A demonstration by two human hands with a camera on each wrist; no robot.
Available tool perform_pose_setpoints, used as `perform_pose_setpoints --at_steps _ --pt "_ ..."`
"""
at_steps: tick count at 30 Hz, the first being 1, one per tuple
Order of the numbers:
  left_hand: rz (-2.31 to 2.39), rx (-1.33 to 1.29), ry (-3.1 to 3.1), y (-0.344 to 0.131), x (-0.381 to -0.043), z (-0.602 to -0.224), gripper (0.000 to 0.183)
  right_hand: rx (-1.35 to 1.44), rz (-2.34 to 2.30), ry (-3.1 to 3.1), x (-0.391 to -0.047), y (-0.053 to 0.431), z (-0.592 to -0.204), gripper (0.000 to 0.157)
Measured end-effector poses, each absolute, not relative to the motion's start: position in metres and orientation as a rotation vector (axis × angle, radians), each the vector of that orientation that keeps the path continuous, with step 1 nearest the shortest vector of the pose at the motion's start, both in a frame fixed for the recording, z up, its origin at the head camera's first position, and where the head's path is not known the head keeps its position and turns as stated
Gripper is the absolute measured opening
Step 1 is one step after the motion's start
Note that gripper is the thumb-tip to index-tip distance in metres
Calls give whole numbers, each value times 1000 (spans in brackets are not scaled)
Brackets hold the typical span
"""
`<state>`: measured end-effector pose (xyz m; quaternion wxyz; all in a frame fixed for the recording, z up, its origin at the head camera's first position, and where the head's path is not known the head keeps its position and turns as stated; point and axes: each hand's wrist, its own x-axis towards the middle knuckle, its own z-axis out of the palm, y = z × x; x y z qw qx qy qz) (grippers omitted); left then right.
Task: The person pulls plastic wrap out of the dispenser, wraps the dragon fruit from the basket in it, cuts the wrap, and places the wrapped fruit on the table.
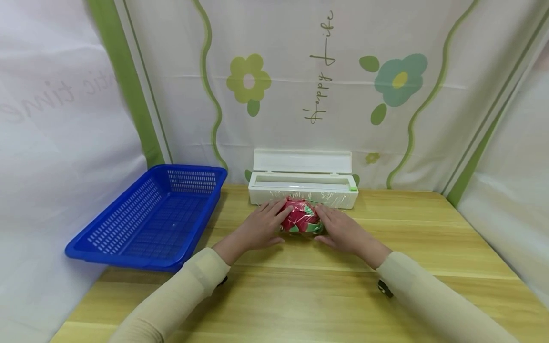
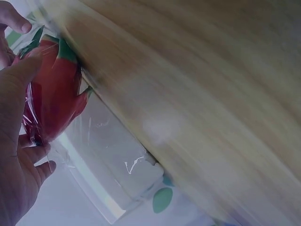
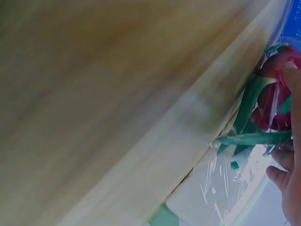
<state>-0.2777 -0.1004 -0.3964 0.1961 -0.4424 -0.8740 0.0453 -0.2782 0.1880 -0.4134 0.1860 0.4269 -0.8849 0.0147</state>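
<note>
A red dragon fruit [image 1: 301, 216] with green scales sits between my two hands at the front of a white cling film dispenser [image 1: 303, 195]. Clear cling film [image 3: 221, 174] covers the fruit and stretches over the dispenser's front. From the left, my left hand [image 1: 262, 224] holds the fruit; its thumb lies along the red skin in the left wrist view, with the fingers [image 2: 35, 157] curled at the far side. My right hand [image 1: 344, 232] grips the opposite end, its thumb over the fruit in the right wrist view.
The dispenser's lid [image 1: 302, 162] stands raised at the back, and a small green piece [image 1: 353, 188] shows at its right end. On the left of the wooden table [image 1: 300, 295] is a blue plastic basket [image 1: 201, 224]. A printed curtain [image 1: 283, 133] hangs behind.
</note>
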Motion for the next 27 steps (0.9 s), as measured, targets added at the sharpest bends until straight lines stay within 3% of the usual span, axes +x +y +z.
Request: perform_pose_setpoints --at_steps 16,27 --pt "120 -1136 -2492 -93 -286 -400 108 1087 31 -2569 -285 171 -414 95" --pt "116 -1092 -2502 -88 -297 -401 119 1070 69 -2584 -292 171 -416 109"
